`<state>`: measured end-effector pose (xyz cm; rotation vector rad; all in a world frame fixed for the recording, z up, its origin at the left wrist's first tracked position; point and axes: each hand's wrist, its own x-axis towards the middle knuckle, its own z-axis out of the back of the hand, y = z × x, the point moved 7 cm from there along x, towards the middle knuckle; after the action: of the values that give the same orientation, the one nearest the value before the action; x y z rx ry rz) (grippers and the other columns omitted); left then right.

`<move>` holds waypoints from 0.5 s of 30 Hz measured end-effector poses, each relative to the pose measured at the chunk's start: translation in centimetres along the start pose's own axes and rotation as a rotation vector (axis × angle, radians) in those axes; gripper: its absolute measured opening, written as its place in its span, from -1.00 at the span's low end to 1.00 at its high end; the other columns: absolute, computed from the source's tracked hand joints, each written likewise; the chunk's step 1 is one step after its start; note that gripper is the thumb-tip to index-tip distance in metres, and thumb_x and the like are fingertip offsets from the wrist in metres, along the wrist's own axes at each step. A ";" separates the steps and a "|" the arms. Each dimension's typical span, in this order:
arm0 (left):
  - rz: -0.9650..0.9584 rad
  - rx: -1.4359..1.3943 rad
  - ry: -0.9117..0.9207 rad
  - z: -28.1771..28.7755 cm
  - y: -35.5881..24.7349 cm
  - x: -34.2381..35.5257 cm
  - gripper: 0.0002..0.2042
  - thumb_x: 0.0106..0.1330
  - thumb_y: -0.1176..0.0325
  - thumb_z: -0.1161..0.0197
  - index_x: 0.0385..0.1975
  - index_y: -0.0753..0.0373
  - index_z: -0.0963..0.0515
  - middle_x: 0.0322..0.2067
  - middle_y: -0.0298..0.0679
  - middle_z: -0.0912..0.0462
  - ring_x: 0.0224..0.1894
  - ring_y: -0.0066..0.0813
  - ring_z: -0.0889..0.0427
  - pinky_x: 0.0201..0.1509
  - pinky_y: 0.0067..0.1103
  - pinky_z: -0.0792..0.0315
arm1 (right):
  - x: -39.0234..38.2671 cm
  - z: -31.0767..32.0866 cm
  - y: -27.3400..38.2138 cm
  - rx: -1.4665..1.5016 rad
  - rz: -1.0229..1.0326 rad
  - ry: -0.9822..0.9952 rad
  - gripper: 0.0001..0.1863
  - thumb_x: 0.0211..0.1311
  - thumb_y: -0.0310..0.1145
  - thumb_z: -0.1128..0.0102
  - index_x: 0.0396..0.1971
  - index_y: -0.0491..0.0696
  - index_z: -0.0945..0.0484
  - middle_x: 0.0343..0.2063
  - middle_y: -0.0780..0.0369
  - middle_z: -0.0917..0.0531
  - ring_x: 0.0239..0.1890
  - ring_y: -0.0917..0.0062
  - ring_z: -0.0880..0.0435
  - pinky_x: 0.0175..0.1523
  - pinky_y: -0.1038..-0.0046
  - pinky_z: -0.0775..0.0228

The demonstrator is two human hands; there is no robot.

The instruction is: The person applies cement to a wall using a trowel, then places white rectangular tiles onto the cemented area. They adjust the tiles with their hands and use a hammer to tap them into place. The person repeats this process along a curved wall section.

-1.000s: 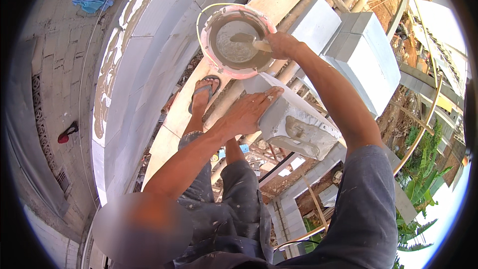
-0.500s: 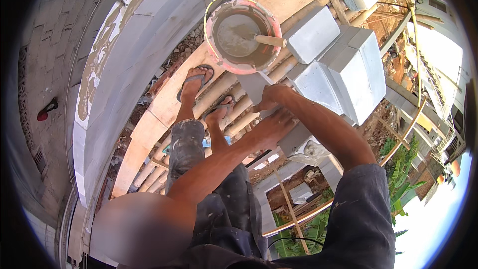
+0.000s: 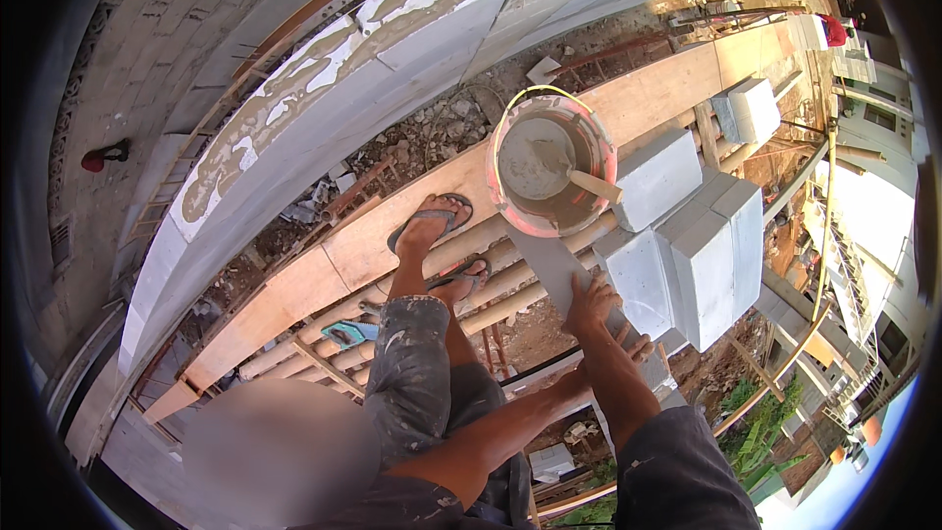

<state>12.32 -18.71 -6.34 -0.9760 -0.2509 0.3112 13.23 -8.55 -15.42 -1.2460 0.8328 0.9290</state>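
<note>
While both hands are occupied with a grey block [image 3: 551,267], mortar work on the wall [image 3: 412,64] stands part done. Directions are taken from the middle of the view.

Grey block: toward four o'clock, its upper end just beside the bucket [image 3: 498,198]; its lower end is mostly hidden by the arms, and whether mortar coats that end cannot be told. The right hand [image 3: 592,306] lies on it with fingers bent against its face; how firmly they press cannot be determined. Of the left hand [image 3: 636,345], fingertips show past the right forearm [image 3: 628,393], near the block's far edge; the remainder is covered, so its hold cannot be told.

Done: a bed of mortar [image 3: 211,186] runs along the wall top, from about nine to twelve o'clock. Coverage is uneven, with white patches showing through.

Outstanding, in this report's judgement: no block sits on the coated stretch, and the grey block is well apart from it. Loose blocks [image 3: 721,265] remain stacked at three o'clock, apparently unused.

Supplies: the bucket, between one and two o'clock, holds further mortar. The trowel [image 3: 594,185] rests in it, handle over the rim, with neither hand on it. Sandalled feet [image 3: 424,228] stand near the centre, one on the plank [image 3: 285,287], the other over the poles [image 3: 505,311].
</note>
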 end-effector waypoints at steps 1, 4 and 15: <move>-0.080 0.085 0.003 1.7 -0.9 -0.2 -0.28 0.39 -0.02 0.17 0.46 0.27 0.06 0.50 -0.15 0.08 0.52 -0.30 0.08 0.56 -0.06 0.29 | -0.4 -0.7 -0.6 0.014 -0.004 -0.007 0.33 -0.36 0.20 -0.56 0.48 0.39 0.10 0.35 -0.01 -0.15 0.30 -0.02 -0.25 0.15 -0.14 -0.20; -0.137 -0.063 0.107 3.6 -3.5 -2.4 -0.39 0.34 0.13 0.01 0.34 0.27 -0.16 0.36 -0.12 -0.16 0.42 -0.19 -0.12 0.50 -0.10 0.07 | -1.0 -2.8 -1.9 0.047 0.012 -0.057 0.30 -0.34 0.16 -0.56 0.47 0.40 0.07 0.31 -0.04 -0.20 0.23 0.04 -0.31 0.15 -0.05 -0.19; 0.225 -0.095 0.778 8.5 4.2 -9.1 -0.51 0.12 0.40 -0.24 0.13 0.25 -0.47 0.13 0.03 -0.42 0.19 0.14 -0.40 0.18 0.00 -0.38 | -7.8 -7.6 -5.0 0.331 0.147 -0.100 0.21 -0.30 -0.10 -0.55 0.46 0.38 -0.02 0.25 -0.13 -0.26 0.33 -0.07 -0.23 0.28 -0.04 -0.15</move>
<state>0.36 -13.30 -5.91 -1.1511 0.5594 0.1054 14.54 -17.39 -7.39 -0.8549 0.9637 0.9192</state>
